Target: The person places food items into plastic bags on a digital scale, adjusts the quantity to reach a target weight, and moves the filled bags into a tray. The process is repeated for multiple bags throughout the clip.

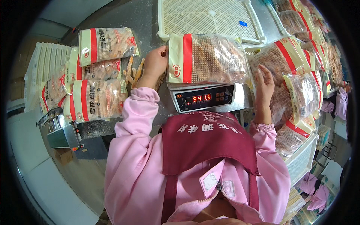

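Observation:
A plastic bag of breaded food strips, with a red band and a printed back, lies on an electronic scale whose red digits are lit. My left hand is at the bag's left edge with its fingers curled. The fingertips are partly hidden, so whether they grip the edge is unclear. Several loose breaded strips lie on the metal table beside that wrist. My right hand is off the bag's right side, fingers apart and holding nothing, over more filled bags.
Filled bags are piled at the left, by stacked white trays. A white mesh tray lies behind the scale. Bags rest on a white crate at the right. People in pink sleeves are at the far right.

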Tool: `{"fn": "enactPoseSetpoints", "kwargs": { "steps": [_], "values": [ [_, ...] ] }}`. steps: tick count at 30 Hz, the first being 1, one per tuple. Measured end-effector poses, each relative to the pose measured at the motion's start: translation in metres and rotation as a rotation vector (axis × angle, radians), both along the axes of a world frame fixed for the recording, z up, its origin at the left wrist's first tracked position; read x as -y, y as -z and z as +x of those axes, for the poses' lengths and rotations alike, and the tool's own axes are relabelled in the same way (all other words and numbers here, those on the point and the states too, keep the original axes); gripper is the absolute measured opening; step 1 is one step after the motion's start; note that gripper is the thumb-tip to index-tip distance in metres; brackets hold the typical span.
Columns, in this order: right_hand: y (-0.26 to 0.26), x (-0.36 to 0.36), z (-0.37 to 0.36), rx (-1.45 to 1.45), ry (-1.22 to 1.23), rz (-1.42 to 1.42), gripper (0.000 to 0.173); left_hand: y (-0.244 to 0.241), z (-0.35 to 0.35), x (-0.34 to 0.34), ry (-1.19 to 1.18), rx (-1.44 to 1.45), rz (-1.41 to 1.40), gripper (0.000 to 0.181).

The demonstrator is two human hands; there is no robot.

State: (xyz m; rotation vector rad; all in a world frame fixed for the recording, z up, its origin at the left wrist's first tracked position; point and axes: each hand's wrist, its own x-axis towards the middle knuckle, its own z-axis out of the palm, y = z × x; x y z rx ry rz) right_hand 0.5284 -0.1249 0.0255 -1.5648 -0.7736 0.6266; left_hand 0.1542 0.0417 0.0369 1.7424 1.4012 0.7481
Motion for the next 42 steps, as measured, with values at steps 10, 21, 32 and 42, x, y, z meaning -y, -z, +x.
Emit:
{"fn": "enactPoseSetpoints", "kwargs": {
  "steps": [10, 21, 32, 42],
  "values": [
    [-0.033, 0.030, 0.014, -0.006, 0.076, 0.049, 0.031, 0.046, -0.125, 0.015, -0.402, -0.405, 0.031, 0.046],
    [-0.028, 0.039, 0.004, 0.017, 0.053, -0.021, 0.025, 0.116, -0.087, 0.056, -0.157, -0.757, 0.057, 0.053],
    [-0.019, 0.043, 0.011, 0.031, 0.024, -0.019, 0.023, -0.005, -0.023, 0.028, -0.115, 0.034, -0.046, 0.032],
    [-0.019, 0.047, 0.009, 0.020, 0.002, 0.023, 0.022, 0.005, 0.012, -0.004, -0.164, 0.206, -0.415, 0.032]
  ]
}}
